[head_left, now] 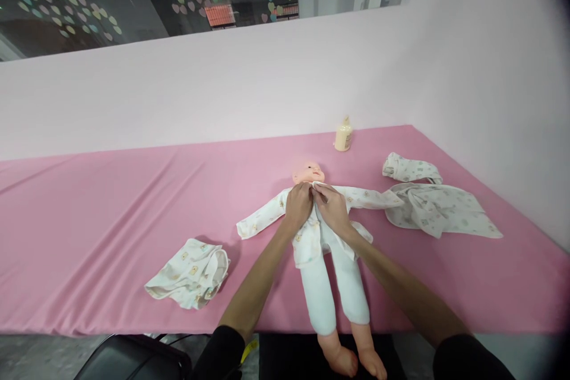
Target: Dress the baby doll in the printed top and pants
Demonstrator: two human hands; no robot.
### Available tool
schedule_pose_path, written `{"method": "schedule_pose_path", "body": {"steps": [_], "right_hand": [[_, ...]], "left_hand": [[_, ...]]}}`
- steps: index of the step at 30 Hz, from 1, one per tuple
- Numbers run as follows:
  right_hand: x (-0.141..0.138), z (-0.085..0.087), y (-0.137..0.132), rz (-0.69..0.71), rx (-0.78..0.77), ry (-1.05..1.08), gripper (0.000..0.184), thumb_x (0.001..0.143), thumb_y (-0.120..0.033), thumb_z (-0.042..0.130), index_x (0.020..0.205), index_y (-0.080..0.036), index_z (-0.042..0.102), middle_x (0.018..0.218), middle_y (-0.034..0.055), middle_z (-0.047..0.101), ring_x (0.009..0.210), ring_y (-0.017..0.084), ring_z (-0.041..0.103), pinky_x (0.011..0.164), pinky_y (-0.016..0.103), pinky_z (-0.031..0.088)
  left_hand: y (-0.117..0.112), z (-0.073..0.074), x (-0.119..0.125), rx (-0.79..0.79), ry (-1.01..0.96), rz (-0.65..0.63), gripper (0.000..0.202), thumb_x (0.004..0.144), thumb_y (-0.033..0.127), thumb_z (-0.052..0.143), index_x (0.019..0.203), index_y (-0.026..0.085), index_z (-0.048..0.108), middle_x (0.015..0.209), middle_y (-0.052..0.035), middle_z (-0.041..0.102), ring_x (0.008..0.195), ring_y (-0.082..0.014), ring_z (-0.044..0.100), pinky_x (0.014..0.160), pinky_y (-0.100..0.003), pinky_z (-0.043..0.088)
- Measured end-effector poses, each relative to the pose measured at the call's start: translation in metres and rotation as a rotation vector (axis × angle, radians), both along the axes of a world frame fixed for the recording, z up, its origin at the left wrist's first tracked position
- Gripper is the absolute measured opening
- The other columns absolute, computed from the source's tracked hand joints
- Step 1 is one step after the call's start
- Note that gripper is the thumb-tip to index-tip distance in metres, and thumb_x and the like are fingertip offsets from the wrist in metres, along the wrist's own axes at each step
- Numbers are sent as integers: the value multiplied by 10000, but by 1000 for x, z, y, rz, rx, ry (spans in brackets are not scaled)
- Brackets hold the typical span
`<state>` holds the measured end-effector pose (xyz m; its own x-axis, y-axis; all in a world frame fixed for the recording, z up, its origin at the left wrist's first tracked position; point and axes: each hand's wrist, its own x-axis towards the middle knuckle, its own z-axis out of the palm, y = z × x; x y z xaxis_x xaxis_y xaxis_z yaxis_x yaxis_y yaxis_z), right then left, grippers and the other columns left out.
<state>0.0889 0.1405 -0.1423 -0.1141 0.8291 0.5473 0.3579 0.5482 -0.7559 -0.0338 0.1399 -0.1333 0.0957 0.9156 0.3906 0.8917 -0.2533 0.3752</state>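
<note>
A baby doll (312,173) lies on its back on the pink cloth, its bare feet reaching past the front edge. It wears a white printed jacket (306,248), the sleeves spread out to both sides and the front hanging partly apart over a pale body and legs. Just below the doll's chin, my left hand (299,205) pinches the jacket's neckline. Close beside it, my right hand (332,206) pinches the other side of the same neckline. The fingertips nearly meet, and whatever fastening lies between them is hidden.
A crumpled printed garment (191,273) lies to the left on the pink cloth (111,219). At right are a spread printed cloth (449,208) and a rolled one (412,168). A cream pump bottle (343,135) stands near the back wall. A black chair (133,359) is below the front edge.
</note>
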Motion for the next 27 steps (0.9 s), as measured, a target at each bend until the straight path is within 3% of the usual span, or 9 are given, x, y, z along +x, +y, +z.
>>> {"method": "schedule_pose_path", "body": {"steps": [6, 15, 21, 27], "right_hand": [[1, 0, -6, 22, 29, 46, 279, 953, -280, 496, 1084, -173, 718, 1162, 97, 682, 1117, 214, 610, 1040, 354, 439], [5, -3, 5, 97, -133, 174, 254, 931, -294, 516, 1044, -195, 722, 1146, 78, 669, 1093, 207, 613, 997, 360, 467], [5, -4, 8, 125, -158, 152, 276, 905, -217, 483, 1055, -182, 712, 1149, 79, 664, 1103, 199, 611, 1013, 360, 461], [4, -2, 4, 108, -157, 99, 359, 848, -109, 420, 1034, -162, 722, 1170, 91, 668, 1135, 198, 602, 1048, 367, 439]], "left_hand": [[1, -2, -1, 13, -94, -5, 177, 896, 111, 424, 890, 168, 591, 950, -80, 681, 921, -216, 606, 809, -319, 442], [2, 0, 0, -5, -245, -14, 239, 934, 158, 401, 759, 173, 564, 863, -79, 675, 837, -205, 596, 760, -319, 413], [-3, 8, 0, -96, -405, 2, 220, 897, 176, 427, 797, 177, 623, 812, -43, 684, 751, -176, 587, 707, -293, 402], [1, 10, -9, -243, -591, -66, 213, 836, 181, 449, 814, 164, 660, 849, -35, 690, 772, -148, 595, 708, -258, 427]]}}
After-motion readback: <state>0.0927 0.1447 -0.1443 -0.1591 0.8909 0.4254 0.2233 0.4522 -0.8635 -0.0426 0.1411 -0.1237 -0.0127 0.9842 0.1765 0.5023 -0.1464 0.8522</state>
